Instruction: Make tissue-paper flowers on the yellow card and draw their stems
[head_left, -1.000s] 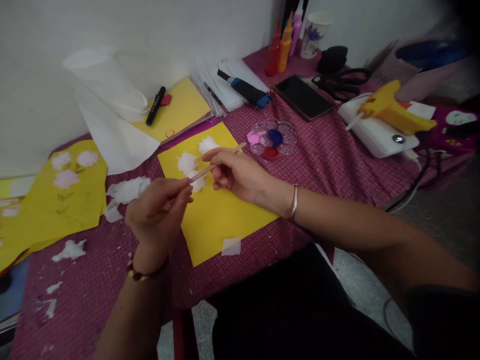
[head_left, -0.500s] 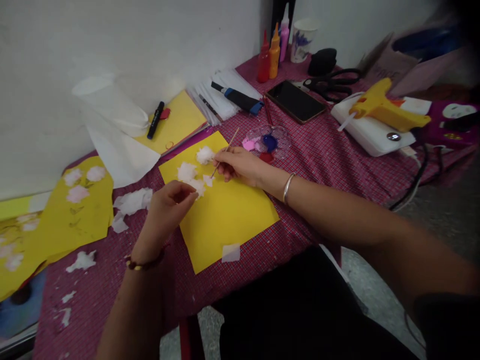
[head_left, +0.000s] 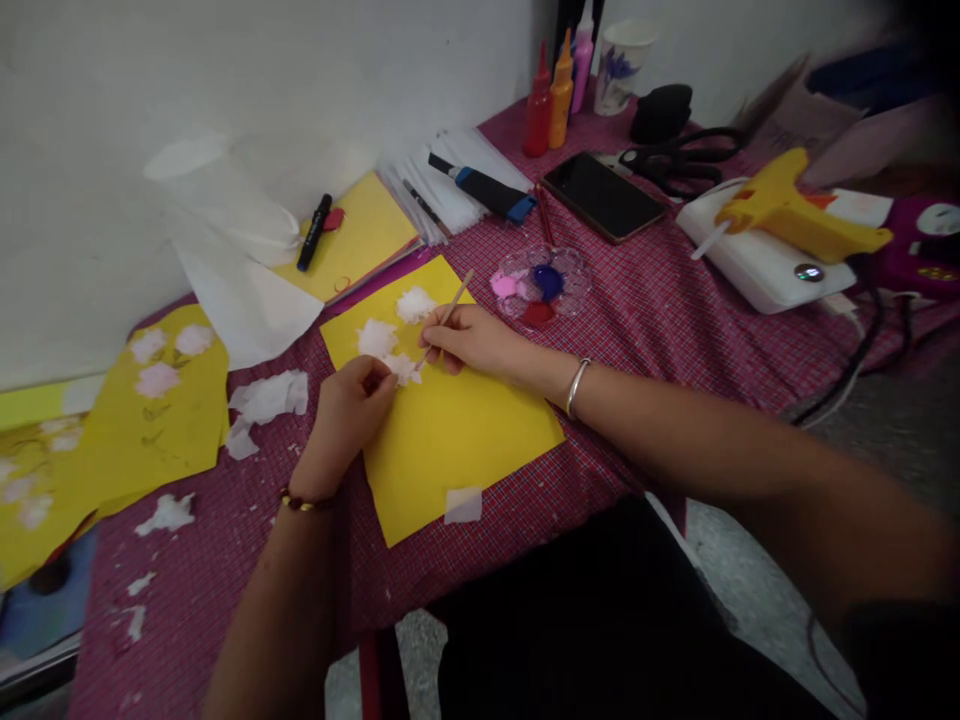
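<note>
Pinching a thin stick [head_left: 460, 296] at a white tuft [head_left: 403, 367] on yellow paper [head_left: 457, 440], the right hand [head_left: 466, 338] sits near the left hand [head_left: 351, 408], whose grip is unclear, the black marker [head_left: 314, 233] bearing unreadably small lettering.

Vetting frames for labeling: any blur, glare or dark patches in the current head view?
Head view: dim and soft overall; top right corner black; lap nearly black; small glint on the bracelet; stick in the right hand soft but traceable.
</note>
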